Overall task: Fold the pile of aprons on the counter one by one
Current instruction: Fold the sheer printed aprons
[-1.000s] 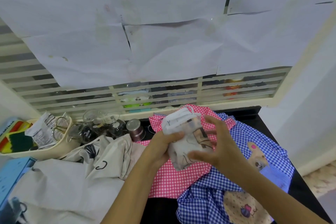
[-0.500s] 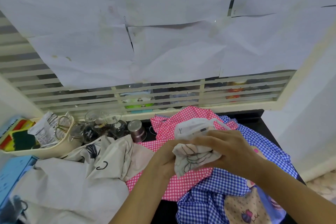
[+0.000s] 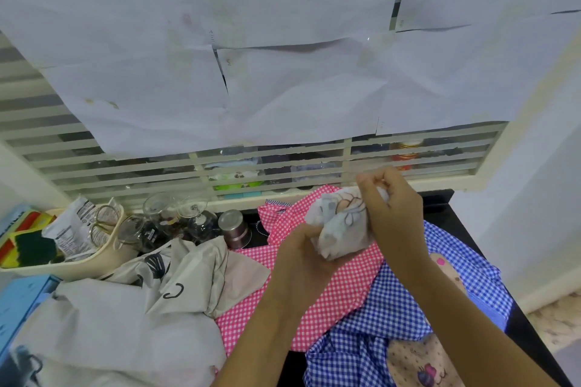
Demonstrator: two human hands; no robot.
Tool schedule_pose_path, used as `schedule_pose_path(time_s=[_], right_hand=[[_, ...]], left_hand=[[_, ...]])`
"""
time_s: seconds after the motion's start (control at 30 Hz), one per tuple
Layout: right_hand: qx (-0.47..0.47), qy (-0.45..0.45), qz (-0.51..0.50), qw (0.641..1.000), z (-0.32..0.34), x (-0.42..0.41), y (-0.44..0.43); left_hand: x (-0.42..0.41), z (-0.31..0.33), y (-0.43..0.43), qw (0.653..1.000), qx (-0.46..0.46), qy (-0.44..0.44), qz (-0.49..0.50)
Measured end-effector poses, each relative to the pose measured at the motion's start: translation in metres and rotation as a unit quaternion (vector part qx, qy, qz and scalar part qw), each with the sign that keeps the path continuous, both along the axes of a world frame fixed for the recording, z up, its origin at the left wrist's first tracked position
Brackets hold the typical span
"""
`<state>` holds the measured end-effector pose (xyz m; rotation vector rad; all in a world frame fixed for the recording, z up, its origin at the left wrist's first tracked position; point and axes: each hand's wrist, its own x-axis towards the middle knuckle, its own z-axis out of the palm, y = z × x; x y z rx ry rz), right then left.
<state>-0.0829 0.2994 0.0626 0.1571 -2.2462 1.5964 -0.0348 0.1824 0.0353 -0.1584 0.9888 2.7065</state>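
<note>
A small white apron with a line drawing is bunched up above the pile. My left hand grips its lower left part. From the right, my right hand clutches its top, fingers curled into the cloth. Under them lie a pink gingham apron and a blue gingham apron with a cartoon patch. A crumpled grey-white apron with black prints covers the left of the black counter.
A cream basket with sponges, a packet and scissors stands at the far left. Glass cups and a small steel tin sit behind the cloths. A louvred window with taped paper sheets rises behind. The counter's right edge drops to the floor.
My right hand has moved from in front of the white apron up to its top right and closed on it. The bundle is more tightly bunched and has shifted right.
</note>
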Motion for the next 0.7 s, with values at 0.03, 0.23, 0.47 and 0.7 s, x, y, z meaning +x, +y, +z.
schedule_pose_path(time_s=[0.03,0.23,0.47,0.7], right_hand=[[0.005,-0.021,-0.001,1.0,0.0,-0.005,0.002],[0.266,-0.084,-0.022,0.96,0.02,-0.013,0.003],[0.455,-0.071,-0.005,0.888,0.027,-0.012,-0.008],[0.139,-0.087,0.103,0.981,0.014,-0.007,0.004]], left_hand=[[-0.003,0.0,-0.002,0.999,-0.037,0.029,-0.017],[-0.01,0.008,0.011,0.975,-0.185,0.113,-0.049],[-0.011,0.0,0.025,0.984,-0.13,-0.025,0.12],[-0.015,0.011,-0.012,0.972,-0.219,0.087,0.011]])
